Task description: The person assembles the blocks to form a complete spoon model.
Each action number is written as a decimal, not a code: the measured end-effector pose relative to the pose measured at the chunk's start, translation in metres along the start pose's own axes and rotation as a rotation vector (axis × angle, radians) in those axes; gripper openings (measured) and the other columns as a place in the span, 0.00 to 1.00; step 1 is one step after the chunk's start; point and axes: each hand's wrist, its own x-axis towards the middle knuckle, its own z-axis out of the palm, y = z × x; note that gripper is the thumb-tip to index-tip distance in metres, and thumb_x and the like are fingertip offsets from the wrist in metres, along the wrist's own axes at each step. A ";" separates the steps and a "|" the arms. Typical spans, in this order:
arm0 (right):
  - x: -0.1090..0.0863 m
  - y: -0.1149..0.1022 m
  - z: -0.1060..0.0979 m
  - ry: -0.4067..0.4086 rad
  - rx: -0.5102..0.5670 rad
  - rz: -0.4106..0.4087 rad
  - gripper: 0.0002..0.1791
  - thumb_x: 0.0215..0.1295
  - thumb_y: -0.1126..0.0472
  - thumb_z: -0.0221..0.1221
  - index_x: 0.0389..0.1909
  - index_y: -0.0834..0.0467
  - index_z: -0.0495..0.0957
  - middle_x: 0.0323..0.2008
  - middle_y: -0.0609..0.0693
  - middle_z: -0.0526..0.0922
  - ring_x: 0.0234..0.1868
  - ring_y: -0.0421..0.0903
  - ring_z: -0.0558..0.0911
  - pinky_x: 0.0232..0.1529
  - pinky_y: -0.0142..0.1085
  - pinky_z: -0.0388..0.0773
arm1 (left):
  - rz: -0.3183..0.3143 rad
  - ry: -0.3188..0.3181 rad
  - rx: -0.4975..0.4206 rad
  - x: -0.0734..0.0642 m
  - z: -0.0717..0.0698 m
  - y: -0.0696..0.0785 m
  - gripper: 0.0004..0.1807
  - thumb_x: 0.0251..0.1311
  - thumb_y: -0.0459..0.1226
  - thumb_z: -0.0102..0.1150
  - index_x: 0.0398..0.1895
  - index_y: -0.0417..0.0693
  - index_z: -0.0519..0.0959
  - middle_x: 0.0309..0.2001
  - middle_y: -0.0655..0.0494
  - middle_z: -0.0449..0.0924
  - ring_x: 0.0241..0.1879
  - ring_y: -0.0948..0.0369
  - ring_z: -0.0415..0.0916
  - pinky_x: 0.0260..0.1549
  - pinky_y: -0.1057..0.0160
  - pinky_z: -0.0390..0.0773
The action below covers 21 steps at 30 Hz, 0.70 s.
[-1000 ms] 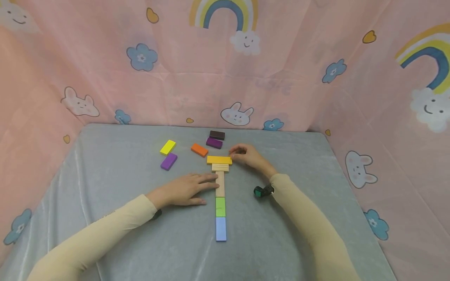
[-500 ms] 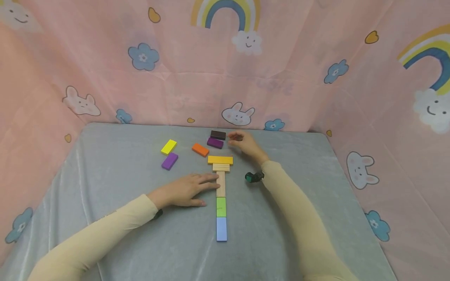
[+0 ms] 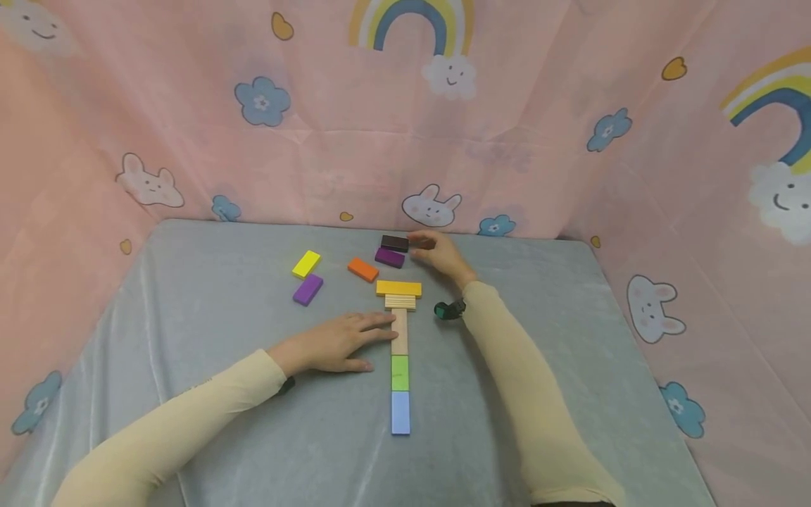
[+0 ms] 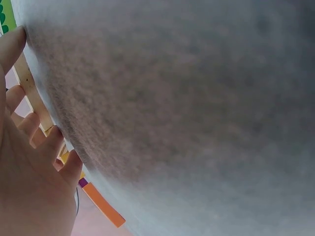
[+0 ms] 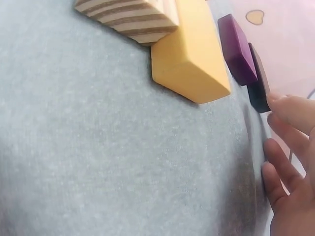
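In the head view, my right hand [image 3: 441,255] reaches to the back of the table, thumb and fingertips right at the near end of a black block [image 3: 395,243]. Against that block lies a dark purple block [image 3: 389,258]. The right wrist view shows a fingertip touching the black block's end, the other fingers loosely spread. Flat on the cloth, my left hand [image 3: 336,343] rests its straight fingertips at a plain wooden block [image 3: 400,345]. This block forms a line with a green block [image 3: 400,373] and a blue block [image 3: 400,413]. Beyond it stand a striped wooden block [image 3: 400,303] and an amber block [image 3: 398,288] laid crosswise.
An orange block [image 3: 363,270] lies left of the amber one. Farther left are a yellow block [image 3: 306,264] and a violet block [image 3: 307,289]. A grey cloth [image 3: 222,296] covers the table, and a pink printed curtain [image 3: 355,162] hangs behind it.
My right hand has left the amber block's right end and moved back to the black block. My left hand has stayed in place.
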 end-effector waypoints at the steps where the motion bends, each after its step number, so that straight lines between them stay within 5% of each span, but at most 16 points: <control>1: 0.001 0.000 0.000 -0.001 -0.003 0.002 0.22 0.68 0.61 0.61 0.63 0.53 0.76 0.64 0.53 0.78 0.65 0.54 0.75 0.71 0.49 0.69 | 0.000 0.001 -0.001 0.000 0.000 0.000 0.37 0.67 0.54 0.56 0.77 0.60 0.58 0.80 0.54 0.50 0.77 0.53 0.55 0.74 0.48 0.62; 21: 0.008 -0.004 0.011 0.085 -0.095 0.022 0.21 0.63 0.59 0.66 0.59 0.53 0.80 0.59 0.52 0.82 0.58 0.51 0.79 0.65 0.45 0.75 | -0.015 -0.020 0.011 0.001 -0.002 0.001 0.37 0.67 0.55 0.55 0.77 0.61 0.57 0.80 0.56 0.49 0.78 0.54 0.54 0.74 0.49 0.61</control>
